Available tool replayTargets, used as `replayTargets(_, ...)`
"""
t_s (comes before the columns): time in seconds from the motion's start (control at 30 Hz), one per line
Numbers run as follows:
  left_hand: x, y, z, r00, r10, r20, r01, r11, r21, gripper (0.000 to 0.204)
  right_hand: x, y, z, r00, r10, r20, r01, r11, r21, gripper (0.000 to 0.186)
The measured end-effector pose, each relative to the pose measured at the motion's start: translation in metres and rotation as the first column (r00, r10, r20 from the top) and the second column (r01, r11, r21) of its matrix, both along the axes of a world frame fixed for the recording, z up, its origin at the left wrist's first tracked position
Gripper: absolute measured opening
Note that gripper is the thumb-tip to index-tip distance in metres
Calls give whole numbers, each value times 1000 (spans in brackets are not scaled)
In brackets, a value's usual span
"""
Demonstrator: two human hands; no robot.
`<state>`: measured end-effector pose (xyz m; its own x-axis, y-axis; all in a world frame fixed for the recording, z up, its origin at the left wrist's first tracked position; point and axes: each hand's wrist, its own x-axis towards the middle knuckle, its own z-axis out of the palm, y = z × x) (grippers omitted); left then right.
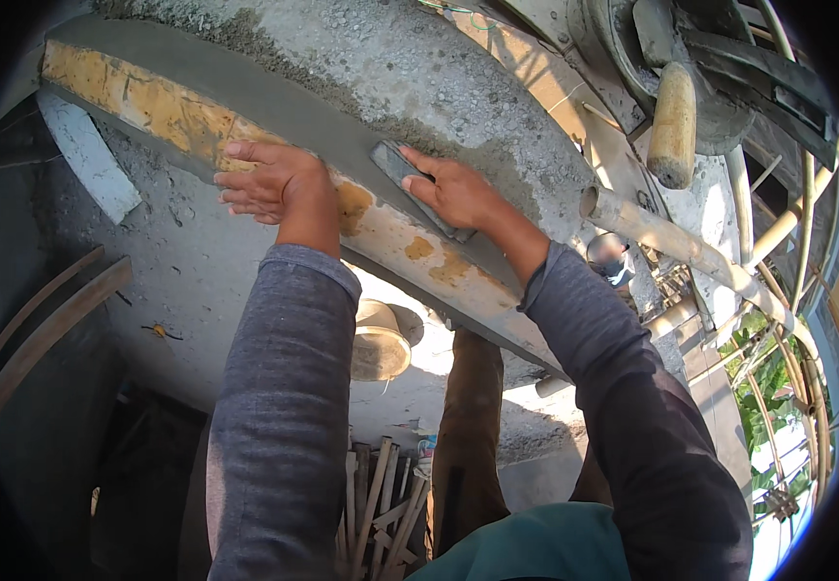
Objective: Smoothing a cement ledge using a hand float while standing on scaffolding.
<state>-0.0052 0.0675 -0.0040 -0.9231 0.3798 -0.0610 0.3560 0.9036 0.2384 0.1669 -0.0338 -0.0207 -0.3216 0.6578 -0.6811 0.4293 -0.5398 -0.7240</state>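
Observation:
My right hand [453,194] grips a flat grey float [390,165], which lies on a strip of smooth wet mortar [313,116] along the top of a curved ledge. My left hand [274,184] is at the ledge's yellow, stained board face [119,82], to the left of the float, with its fingers apart and holding nothing. Coarse, rougher grey material [448,68] lies beyond the smooth strip.
A wooden-handled trowel [671,126] and metal tools sit at upper right, above bamboo poles [690,252]. A person [611,261] is below, at right. A round basin [378,353] and wooden sticks [381,504] lie beneath the ledge. Curved wooden strips [51,339] stand at left.

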Motion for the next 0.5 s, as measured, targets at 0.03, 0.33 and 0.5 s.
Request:
replayTargets(0.03,3,1,1,1000,-4,3,4,1000,-13,83,6,-7,5,999,-11,-50,12,1000,21,51)
replayTargets(0.33,5,0,-1,999,-10,36,9,1000,18,85,-24,43,-2,994,56,97,-52,998,-36,48)
replayTargets(0.5,0,1,5,1000,-6,7,6,1000,-24,85,-7,-7,15,977,-118,-175,135,987,89,51)
